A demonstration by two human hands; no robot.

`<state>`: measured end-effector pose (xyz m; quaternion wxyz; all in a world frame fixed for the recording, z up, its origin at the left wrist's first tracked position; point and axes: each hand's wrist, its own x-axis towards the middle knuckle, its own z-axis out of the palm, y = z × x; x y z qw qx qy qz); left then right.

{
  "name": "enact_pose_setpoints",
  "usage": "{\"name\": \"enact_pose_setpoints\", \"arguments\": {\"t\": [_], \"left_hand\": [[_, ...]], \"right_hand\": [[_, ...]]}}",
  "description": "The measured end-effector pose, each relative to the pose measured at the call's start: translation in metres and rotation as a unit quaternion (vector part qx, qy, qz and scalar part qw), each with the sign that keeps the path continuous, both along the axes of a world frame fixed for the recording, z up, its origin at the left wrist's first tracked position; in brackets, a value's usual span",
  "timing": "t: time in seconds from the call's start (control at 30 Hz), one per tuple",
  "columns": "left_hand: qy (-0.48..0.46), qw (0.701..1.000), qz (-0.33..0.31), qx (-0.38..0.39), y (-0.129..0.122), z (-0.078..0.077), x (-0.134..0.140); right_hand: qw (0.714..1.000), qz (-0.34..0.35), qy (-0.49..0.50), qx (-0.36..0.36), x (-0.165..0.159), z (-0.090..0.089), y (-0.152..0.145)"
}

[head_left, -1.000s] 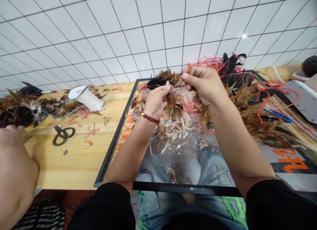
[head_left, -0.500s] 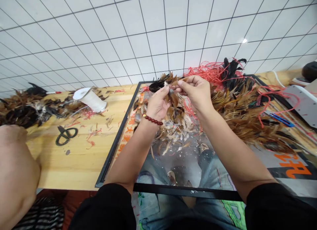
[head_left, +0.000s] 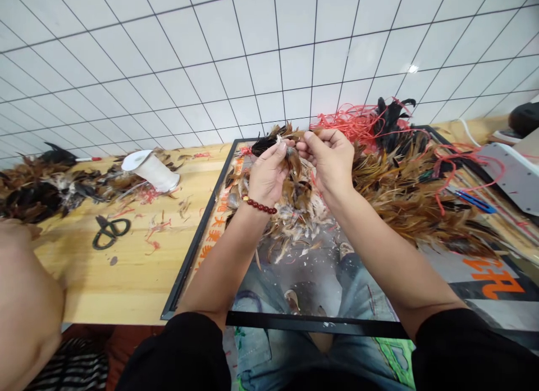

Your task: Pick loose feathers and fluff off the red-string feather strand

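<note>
My left hand (head_left: 268, 175), with a dark red bead bracelet (head_left: 261, 206) at the wrist, pinches a small bunch of feathers (head_left: 293, 162) between thumb and fingers. The feathers hang brown and grey beside the fingertips, with a whitish tip above the thumb. Just to the right, my right hand (head_left: 334, 164) is closed in a pinch, and what lies between its fingertips is too small to make out. Below both hands a heap of loose brown and pale feathers (head_left: 290, 228) covers part of a black-framed glass panel (head_left: 303, 279).
Long brown feathers (head_left: 412, 206) and tangled red strips (head_left: 353, 124) lie at right, near a blue cutter (head_left: 475, 201). At left are black scissors (head_left: 108, 233), a white spool (head_left: 155, 171) and a feather garland (head_left: 37, 186). Another person's arm (head_left: 27, 295) reaches in. A tiled wall (head_left: 252, 60) stands behind.
My right hand has moved slightly left and down, its fingertips a little apart from the left hand's. The left hand keeps its pinch on the feathers.
</note>
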<state>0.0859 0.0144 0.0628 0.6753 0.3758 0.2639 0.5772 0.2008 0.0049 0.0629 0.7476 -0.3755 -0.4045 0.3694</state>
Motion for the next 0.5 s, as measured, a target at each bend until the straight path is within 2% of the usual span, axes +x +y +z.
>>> {"name": "enact_pose_setpoints", "arguments": {"t": [0.33, 0.5], "left_hand": [[0.046, 0.999, 0.019, -0.008, 0.009, -0.007, -0.002], [0.048, 0.998, 0.033, 0.014, 0.009, -0.004, -0.002]], "right_hand": [[0.989, 0.017, -0.148, 0.017, -0.015, -0.007, -0.008], [0.964, 0.022, -0.265, 0.009, -0.006, -0.001, -0.013]]}}
